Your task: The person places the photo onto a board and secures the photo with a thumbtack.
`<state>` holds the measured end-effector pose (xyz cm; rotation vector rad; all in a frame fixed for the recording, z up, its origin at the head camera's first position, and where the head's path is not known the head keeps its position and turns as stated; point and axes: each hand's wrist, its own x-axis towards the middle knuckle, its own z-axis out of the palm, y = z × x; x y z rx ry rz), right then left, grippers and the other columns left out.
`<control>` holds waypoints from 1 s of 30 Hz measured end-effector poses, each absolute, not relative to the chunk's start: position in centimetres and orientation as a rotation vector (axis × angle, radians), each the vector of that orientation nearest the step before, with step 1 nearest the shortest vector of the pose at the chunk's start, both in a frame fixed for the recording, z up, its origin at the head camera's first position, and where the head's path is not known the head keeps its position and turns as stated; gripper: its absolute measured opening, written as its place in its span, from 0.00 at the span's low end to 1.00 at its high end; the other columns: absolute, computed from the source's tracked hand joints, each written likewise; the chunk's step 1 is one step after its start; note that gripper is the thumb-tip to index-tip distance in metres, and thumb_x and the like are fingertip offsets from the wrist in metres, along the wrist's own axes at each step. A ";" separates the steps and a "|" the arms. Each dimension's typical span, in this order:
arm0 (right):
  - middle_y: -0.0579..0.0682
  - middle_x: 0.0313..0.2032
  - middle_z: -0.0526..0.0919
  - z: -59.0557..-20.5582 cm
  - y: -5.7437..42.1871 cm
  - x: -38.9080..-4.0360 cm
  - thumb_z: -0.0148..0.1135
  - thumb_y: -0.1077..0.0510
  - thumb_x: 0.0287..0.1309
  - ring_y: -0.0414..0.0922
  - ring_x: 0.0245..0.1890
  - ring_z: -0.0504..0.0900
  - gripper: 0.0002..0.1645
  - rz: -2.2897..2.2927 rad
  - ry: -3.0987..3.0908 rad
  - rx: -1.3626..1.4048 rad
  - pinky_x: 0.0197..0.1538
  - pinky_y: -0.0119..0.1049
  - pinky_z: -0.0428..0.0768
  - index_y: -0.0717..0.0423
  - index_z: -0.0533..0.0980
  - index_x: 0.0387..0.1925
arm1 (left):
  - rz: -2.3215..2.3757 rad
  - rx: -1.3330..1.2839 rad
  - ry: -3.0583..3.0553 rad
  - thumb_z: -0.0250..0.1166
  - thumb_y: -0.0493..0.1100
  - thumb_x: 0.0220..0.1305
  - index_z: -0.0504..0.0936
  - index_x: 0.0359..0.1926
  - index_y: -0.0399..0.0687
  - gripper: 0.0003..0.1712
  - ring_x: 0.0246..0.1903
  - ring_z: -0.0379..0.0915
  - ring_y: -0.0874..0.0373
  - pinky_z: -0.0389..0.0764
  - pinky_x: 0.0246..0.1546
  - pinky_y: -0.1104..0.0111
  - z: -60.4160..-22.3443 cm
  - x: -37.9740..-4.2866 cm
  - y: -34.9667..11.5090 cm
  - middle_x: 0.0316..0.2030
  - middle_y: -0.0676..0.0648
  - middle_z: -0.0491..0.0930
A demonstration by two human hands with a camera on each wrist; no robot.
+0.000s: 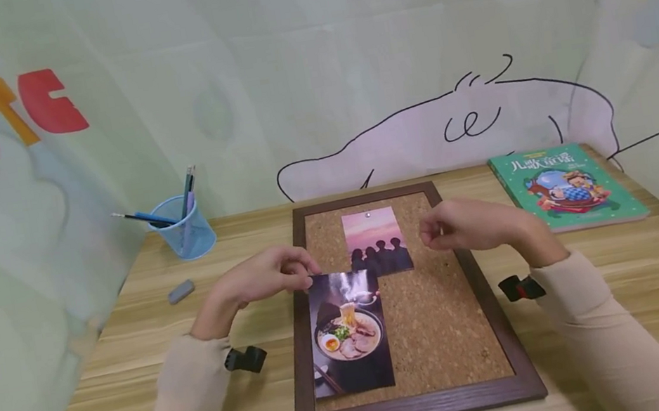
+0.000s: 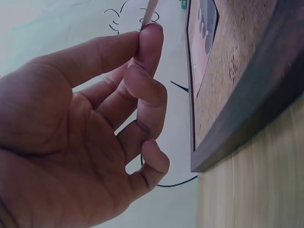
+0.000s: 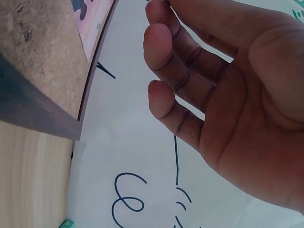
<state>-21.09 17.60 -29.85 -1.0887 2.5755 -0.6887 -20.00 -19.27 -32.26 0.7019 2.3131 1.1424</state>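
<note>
My left hand pinches the top left corner of a photo of a ramen bowl, over the left part of a framed corkboard. The left wrist view shows the photo's thin edge between thumb and index fingertip of the left hand. A photo of silhouetted people at sunset is fixed near the board's top by a small pin. Over the board's right edge, my right hand has thumb and index finger drawn together. Whether they hold something small is cut off in the right wrist view.
A blue mesh cup with pens and pencils stands at the back left. Closer to me lies a grey eraser. A green children's book lies at the back right. Behind the wooden table hangs a printed cloth.
</note>
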 end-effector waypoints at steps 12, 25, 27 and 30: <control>0.45 0.29 0.78 -29.5 16.1 -21.5 0.60 0.66 0.66 0.43 0.30 0.75 0.07 -0.698 2.563 -1.052 0.33 0.37 0.77 0.53 0.78 0.34 | 1.137 0.719 2.312 0.63 0.33 0.64 0.83 0.47 0.35 0.11 0.28 0.72 0.56 0.75 0.33 0.62 -32.4 -20.9 -16.9 0.30 0.44 0.82; 0.45 0.30 0.79 -29.2 14.9 -21.8 0.61 0.67 0.65 0.42 0.31 0.77 0.05 -0.713 2.557 -1.189 0.34 0.37 0.78 0.55 0.79 0.34 | 1.180 0.728 2.264 0.60 0.29 0.63 0.83 0.45 0.34 0.11 0.19 0.60 0.63 0.63 0.21 0.72 -32.6 -21.4 -14.7 0.21 0.49 0.73; 0.44 0.31 0.79 -29.1 14.6 -21.9 0.61 0.66 0.65 0.42 0.31 0.77 0.04 -0.700 2.561 -1.188 0.36 0.37 0.78 0.55 0.79 0.35 | 1.183 0.716 2.259 0.60 0.30 0.64 0.83 0.45 0.33 0.10 0.19 0.61 0.62 0.64 0.21 0.72 -32.5 -21.4 -14.5 0.21 0.47 0.74; 0.44 0.32 0.80 -28.9 14.3 -21.9 0.61 0.66 0.66 0.41 0.32 0.78 0.04 -0.687 2.553 -1.197 0.37 0.38 0.78 0.55 0.79 0.35 | 1.186 0.686 2.258 0.61 0.30 0.65 0.82 0.45 0.33 0.09 0.20 0.62 0.61 0.64 0.21 0.72 -32.5 -21.4 -14.3 0.24 0.43 0.77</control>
